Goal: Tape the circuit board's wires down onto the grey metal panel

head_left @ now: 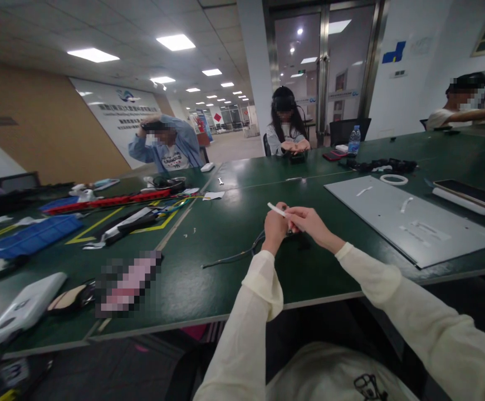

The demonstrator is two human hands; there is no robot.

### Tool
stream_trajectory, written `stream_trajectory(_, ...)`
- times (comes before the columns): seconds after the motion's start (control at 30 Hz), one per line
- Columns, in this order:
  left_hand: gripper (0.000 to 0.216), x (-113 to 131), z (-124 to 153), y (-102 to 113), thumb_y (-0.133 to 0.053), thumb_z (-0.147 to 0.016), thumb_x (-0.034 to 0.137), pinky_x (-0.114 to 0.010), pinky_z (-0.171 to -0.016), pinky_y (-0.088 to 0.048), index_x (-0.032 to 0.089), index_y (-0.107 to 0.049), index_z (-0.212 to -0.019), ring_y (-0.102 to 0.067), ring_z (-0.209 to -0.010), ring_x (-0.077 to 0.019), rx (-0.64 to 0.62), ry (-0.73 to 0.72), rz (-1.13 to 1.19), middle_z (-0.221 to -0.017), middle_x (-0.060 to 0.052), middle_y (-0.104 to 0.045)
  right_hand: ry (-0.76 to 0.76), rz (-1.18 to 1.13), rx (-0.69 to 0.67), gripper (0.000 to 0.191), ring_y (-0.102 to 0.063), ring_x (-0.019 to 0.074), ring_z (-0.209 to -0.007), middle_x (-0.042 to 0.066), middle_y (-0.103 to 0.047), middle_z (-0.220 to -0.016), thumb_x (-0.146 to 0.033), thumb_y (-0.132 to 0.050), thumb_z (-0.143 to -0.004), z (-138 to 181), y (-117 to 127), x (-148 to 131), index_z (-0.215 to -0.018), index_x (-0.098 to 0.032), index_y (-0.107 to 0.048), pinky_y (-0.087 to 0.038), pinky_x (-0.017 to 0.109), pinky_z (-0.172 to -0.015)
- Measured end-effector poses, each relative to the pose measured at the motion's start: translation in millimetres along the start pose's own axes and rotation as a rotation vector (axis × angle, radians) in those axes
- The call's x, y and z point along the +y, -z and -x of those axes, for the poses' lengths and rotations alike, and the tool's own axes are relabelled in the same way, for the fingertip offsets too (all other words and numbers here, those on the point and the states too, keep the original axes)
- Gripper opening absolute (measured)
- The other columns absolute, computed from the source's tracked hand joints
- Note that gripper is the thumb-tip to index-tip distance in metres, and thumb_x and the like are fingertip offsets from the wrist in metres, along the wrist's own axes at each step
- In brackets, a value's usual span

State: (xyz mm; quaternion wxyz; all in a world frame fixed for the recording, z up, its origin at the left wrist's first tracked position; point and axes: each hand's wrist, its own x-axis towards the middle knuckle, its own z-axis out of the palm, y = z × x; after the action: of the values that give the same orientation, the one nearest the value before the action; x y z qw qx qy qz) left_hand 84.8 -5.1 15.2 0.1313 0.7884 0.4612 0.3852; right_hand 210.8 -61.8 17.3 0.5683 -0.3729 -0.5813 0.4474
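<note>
Over the green table my right hand (311, 224) pinches one end of a short white strip (275, 209), whose other end points up and to the left. My left hand (274, 227) is closed right beside it, under the strip, and its fingertips are hidden from me. From behind the left wrist a thin dark cable (236, 256) runs left along the table. Something dark, partly covered by both hands, shows below the fingers; I cannot make out what it is.
To the right lies a grey panel (392, 223) with white strips stuck on it and a tape roll (393, 179). On the left are a blue tray (37, 236), a white case (23, 309) and a red strip-like part (112, 201). Several people sit around the table.
</note>
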Motion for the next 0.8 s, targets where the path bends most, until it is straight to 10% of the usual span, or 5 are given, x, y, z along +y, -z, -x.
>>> stream_trajectory(0.2,0.018,-14,-4,-10,-0.047,-0.08,0.017,-0.023,-0.063,-0.043,0.016,-0.061,-0.09,-0.057,-0.07,-0.0128,0.001,0.038,0.278,-0.08,-0.002,-0.064,0.115,0.241,0.012,0.031,-0.046,0.0092,-0.044,-0.004,-0.053,-0.055,-0.04,-0.055,-0.084,4,-22,6,-0.108,-0.022,-0.064,-0.039,0.023,-0.047)
stream_trajectory(0.33,0.018,-11,-3,-12,-0.046,-0.082,0.021,-0.022,-0.059,-0.041,0.015,-0.062,-0.089,-0.053,-0.062,-0.0111,0.009,0.025,0.278,-0.074,-0.001,-0.062,0.078,0.209,0.011,0.073,-0.048,0.01,-0.044,-0.008,-0.054,-0.056,-0.035,-0.056,-0.082,6,-15,6,-0.148,-0.025,-0.026,-0.041,0.023,-0.048)
stream_trajectory(0.57,0.019,-4,0,-8,-0.047,-0.084,0.024,-0.023,-0.056,-0.041,0.014,-0.062,-0.089,-0.054,-0.059,-0.0115,-0.032,0.001,0.377,-0.066,0.0,-0.059,0.048,0.386,0.02,0.08,-0.057,0.0144,-0.049,-0.004,-0.061,-0.06,-0.039,-0.059,-0.084,6,-7,12,-0.152,-0.023,-0.019,-0.046,0.026,-0.054)
stream_trajectory(0.8,0.017,-19,-9,-19,-0.049,-0.083,0.021,-0.023,-0.057,-0.044,0.014,-0.064,-0.083,-0.055,-0.056,-0.0106,-0.105,0.071,0.394,-0.061,0.001,-0.058,-0.064,0.428,0.258,0.072,-0.062,0.0216,-0.096,0.011,-0.059,-0.123,-0.047,-0.061,-0.079,-21,98,13,-0.143,-0.024,-0.036,-0.051,0.035,-0.082)
